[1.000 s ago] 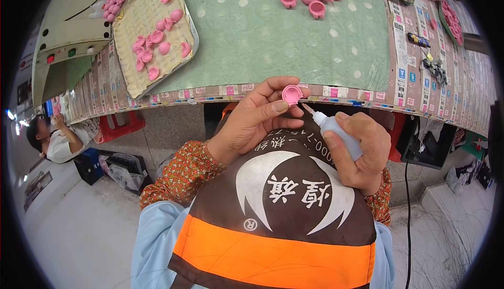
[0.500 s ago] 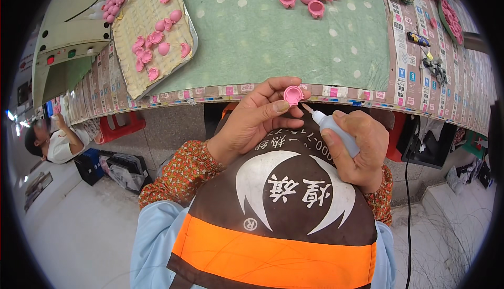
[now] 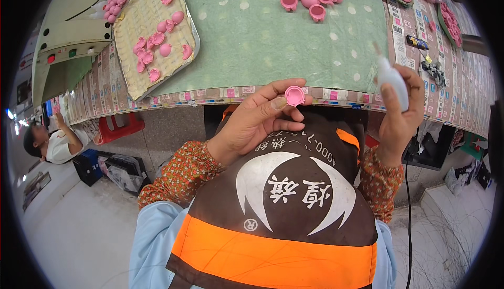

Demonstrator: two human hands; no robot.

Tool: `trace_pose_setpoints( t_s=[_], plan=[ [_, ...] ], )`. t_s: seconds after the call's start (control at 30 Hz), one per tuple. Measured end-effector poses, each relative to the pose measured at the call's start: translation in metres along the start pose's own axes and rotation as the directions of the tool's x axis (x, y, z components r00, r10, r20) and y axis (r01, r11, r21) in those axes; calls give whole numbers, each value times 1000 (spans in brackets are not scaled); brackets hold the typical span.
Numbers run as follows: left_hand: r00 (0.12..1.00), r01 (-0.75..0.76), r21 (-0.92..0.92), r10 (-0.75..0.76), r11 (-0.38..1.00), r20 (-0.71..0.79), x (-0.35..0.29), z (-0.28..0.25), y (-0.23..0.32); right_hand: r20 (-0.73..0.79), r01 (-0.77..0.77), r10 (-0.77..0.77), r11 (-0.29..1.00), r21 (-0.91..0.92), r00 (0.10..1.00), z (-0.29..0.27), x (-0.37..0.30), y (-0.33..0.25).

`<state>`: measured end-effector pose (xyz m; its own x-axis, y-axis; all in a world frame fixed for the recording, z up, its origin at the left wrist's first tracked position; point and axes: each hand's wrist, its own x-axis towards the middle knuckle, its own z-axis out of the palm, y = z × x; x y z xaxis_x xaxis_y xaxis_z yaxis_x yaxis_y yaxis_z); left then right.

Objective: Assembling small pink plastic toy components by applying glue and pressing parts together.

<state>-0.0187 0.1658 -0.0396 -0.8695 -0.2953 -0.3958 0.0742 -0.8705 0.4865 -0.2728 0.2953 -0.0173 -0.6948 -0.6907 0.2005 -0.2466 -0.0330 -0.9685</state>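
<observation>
Between the thumb and fingers of my left hand (image 3: pixel 265 116) is a small round pink plastic cup (image 3: pixel 294 96), its hollow side facing up, by the table's front edge. My right hand (image 3: pixel 401 110) is wrapped round a white squeeze bottle (image 3: pixel 392 81) with a thin nozzle pointing up and away. The bottle is raised over the right front of the green cloth (image 3: pixel 252 37), apart from the cup. More pink cups and rounded pieces (image 3: pixel 317 12) lie on the cloth's far side.
On the left, a cloth-lined tray (image 3: pixel 193 53) holds scattered pink pieces beside a pale machine (image 3: pixel 68 42) with coloured buttons. Farther right lie a dark cylinder (image 3: pixel 417 42) and a crumpled grey scrap (image 3: pixel 434 74). A co-worker (image 3: pixel 60 139) sits at the far left.
My right hand has moved the squeeze bottle away from the pink cup, up and to the right, its nozzle now pointing away. The left hand keeps the cup almost in place.
</observation>
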Motion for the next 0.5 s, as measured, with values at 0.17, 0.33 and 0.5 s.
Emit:
trace_pose_setpoints(
  t_s=[0.17, 0.33, 0.5],
  plan=[
    [999, 4, -32, -3, 999, 32, 0, -1, 1, -112, 12, -11, 1000, 8, 994, -18, 34, 39],
    [999, 10, -59, -8, 998, 33, 0, 2, 3, -125, 85, -107, 982, -170, 986, -26, 51, 59],
    [1000, -6, -57, 7, 998, 25, -2, 1, 4, -261, 188, -392, 802, -567, 882, -20, 41, 50]
  ],
)
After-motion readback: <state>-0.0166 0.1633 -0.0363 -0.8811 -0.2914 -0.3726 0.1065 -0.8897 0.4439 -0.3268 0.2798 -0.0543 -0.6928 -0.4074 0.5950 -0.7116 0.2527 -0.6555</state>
